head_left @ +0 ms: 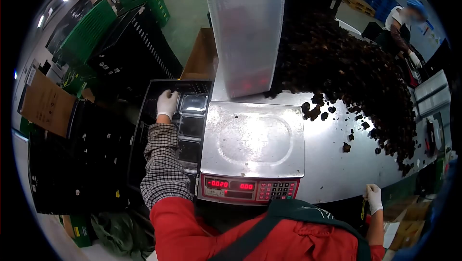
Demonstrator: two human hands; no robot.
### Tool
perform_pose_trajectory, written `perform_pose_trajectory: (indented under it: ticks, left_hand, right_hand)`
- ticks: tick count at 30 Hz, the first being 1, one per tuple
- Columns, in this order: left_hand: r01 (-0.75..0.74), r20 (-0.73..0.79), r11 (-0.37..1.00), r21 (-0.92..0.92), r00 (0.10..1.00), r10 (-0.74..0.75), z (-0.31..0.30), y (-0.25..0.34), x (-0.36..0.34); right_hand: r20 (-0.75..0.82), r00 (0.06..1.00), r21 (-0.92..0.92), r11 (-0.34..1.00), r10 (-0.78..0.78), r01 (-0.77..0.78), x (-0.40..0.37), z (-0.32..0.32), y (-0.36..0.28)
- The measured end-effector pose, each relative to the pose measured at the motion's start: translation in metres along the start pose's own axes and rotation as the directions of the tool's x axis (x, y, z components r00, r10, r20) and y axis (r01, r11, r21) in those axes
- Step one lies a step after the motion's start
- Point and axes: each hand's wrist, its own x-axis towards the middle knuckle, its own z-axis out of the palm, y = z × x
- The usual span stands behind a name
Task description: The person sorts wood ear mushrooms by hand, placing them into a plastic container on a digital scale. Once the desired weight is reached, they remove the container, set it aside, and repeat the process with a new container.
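Observation:
My left hand point(167, 104), in a white glove, reaches into a black crate point(149, 121). Its curled fingers are at the left edge of a clear plastic tray point(194, 102), the farthest in a row of several. My gloved right hand point(373, 198) is closed at the table's right front edge. Something thin and yellowish shows beside its fingers, too small to name. Between my hands stands a weighing scale point(252, 138) with a bare metal plate; its red display reads -0.020 and 0.00.
A tall stack of clear plastic trays point(245, 30) stands behind the scale. Dark brown lumpy pieces point(346, 54) are heaped across the metal table point(327, 165). Black crates point(130, 44) and green crates point(89, 32) are piled left. Another person point(402, 27) works at the far right.

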Motion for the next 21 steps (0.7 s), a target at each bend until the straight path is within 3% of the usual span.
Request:
perform_pose_trajectory:
  ticks: [1, 2, 3, 5, 7, 9, 10, 11, 12, 14, 15, 17, 18, 19, 21]
  left_hand:
    - [0.038, 0.119, 0.995, 0.088, 0.992, -0.048, -0.005, 0.012, -0.012]
    - [0.1, 0.097, 0.992, 0.077, 0.989, -0.107, -0.003, 0.02, -0.023]
    - [0.245, 0.155, 0.961, 0.129, 0.952, -0.263, -0.001, 0.023, -0.026]
    - [0.237, 0.235, 0.913, 0.333, 0.916, -0.324, 0.009, 0.001, -0.021]
    - [0.087, 0.052, 0.989, -0.123, 0.995, -0.081, 0.02, 0.025, -0.019]
    - [-0.247, -0.233, 0.937, -0.248, 0.954, 0.19, 0.021, 0.083, 0.003]
    - [-0.379, -0.239, 0.883, -0.278, 0.917, 0.319, 0.006, 0.129, 0.01]
    - [-0.553, -0.305, 0.813, -0.184, 0.818, 0.488, -0.021, 0.198, -0.001]
    - [-0.673, -0.367, 0.71, -0.207, 0.726, 0.581, -0.042, 0.251, -0.006]
    - [-0.89, -0.495, 0.456, 0.0, 0.396, 0.773, -0.07, 0.325, 0.006]
    - [-0.916, -0.485, 0.379, 0.131, 0.274, 0.83, -0.083, 0.353, 0.022]
    - [-0.896, -0.377, 0.299, 0.327, 0.166, 0.911, -0.1, 0.406, 0.058]
    - [-0.788, -0.348, 0.236, 0.569, 0.029, 0.937, -0.1, 0.425, 0.087]
    - [-0.868, -0.191, 0.303, 0.393, 0.245, 0.95, -0.103, 0.435, 0.105]
    - [-0.796, 0.225, 0.515, 0.319, 0.591, 0.774, -0.1, 0.442, 0.148]
  right_hand:
    - [-0.018, 0.999, -0.022, 0.999, 0.046, -0.046, -0.005, -0.001, 0.0]
    - [-0.017, 0.999, -0.019, 0.999, 0.037, -0.037, -0.008, -0.001, 0.0]
    - [-0.018, 0.999, -0.017, 0.999, 0.032, -0.032, -0.012, -0.003, 0.001]
    - [-0.014, 1.0, -0.016, 1.0, 0.018, -0.018, -0.02, -0.005, 0.007]
    - [-0.029, 1.0, -0.012, 1.0, 0.009, -0.009, -0.02, -0.006, 0.02]
    - [-0.038, 0.999, -0.046, 0.999, 0.025, -0.027, -0.014, -0.004, 0.026]
    - [-0.018, 0.999, -0.103, 0.994, 0.045, -0.046, -0.012, -0.004, 0.019]
    - [-0.029, 1.0, -0.145, 0.989, 0.005, -0.009, -0.006, -0.002, 0.018]
    - [-0.027, 1.0, -0.151, 0.988, 0.007, -0.011, 0.001, 0.001, 0.018]
    - [-0.038, 0.992, -0.378, 0.921, -0.122, 0.099, 0.01, 0.009, 0.008]
    - [-0.015, 0.983, -0.424, 0.892, -0.181, 0.158, 0.01, 0.014, -0.002]
    - [0.019, 0.977, -0.346, 0.915, -0.214, 0.208, 0.004, 0.023, -0.013]
    - [0.042, 0.974, -0.377, 0.899, -0.224, 0.223, 0.008, 0.026, -0.005]
    - [0.043, 0.974, -0.354, 0.908, -0.224, 0.224, -0.007, 0.025, -0.016]
    - [-0.012, 0.965, -0.318, 0.916, -0.262, 0.245, -0.018, 0.024, -0.005]
